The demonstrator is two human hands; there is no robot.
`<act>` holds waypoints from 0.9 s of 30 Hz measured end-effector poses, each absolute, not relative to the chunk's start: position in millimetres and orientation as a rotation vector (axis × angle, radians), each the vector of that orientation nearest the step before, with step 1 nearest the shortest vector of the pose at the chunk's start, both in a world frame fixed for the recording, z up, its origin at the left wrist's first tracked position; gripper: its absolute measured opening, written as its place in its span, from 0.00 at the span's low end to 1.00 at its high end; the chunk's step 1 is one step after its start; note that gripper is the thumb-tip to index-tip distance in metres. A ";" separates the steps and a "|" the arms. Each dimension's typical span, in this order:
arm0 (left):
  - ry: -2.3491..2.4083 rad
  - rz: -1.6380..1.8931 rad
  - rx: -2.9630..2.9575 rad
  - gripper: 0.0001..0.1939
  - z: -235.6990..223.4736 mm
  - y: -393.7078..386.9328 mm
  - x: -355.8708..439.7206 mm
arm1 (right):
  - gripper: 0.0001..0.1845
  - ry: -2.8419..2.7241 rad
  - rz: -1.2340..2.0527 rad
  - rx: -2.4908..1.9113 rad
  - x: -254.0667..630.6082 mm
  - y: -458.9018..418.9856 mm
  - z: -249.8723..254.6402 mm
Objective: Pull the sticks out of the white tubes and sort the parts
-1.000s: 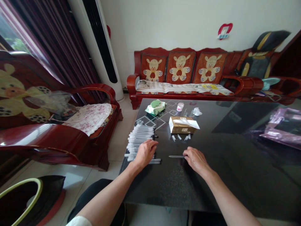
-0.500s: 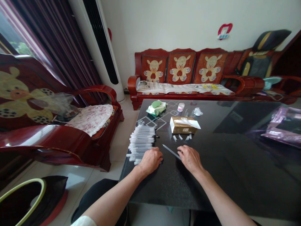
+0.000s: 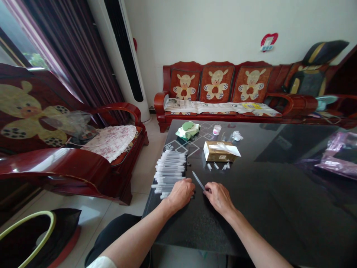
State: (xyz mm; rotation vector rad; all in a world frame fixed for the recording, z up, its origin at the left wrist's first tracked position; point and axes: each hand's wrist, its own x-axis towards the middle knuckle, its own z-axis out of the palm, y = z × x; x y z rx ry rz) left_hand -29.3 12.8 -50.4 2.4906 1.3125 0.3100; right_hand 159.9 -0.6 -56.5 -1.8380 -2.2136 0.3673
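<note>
My right hand (image 3: 219, 198) pinches a translucent pen (image 3: 198, 180) near its lower end. The pen's pointed tip slants up and left, over the dark tabletop. Just left of it, my left hand (image 3: 181, 193) lies with curled fingers at the lower right corner of a row of pens (image 3: 170, 169). Whatever is under those fingers is hidden. The pens lie side by side, with clear barrels and dark ends pointing right. Several small whitish pen caps (image 3: 216, 166) are scattered in front of a brown tissue box (image 3: 220, 152).
On the glossy black table (image 3: 267, 208) a green wipes pack (image 3: 187, 130), a small white tub (image 3: 216, 129) and a crumpled tissue (image 3: 237, 135) stand farther back. Purple plastic packaging (image 3: 337, 154) lies at the right. Wooden sofas (image 3: 200, 117) stand behind and to the left.
My right hand has drawn a little left and down, and the pen in it now points more steeply upward. My left hand stays by the row of pens. The view has shifted slightly.
</note>
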 end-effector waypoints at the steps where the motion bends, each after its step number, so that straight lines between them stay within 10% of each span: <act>1: 1.315 0.311 2.487 0.05 -50.1 13.3 -29.2 | 0.07 -2.194 0.394 -1.812 158.3 -1.2 -55.8; 27: 0.903 1.287 1.056 0.19 -34.0 42.8 -35.5 | 0.26 -1.283 1.681 -1.234 144.6 -21.7 -45.9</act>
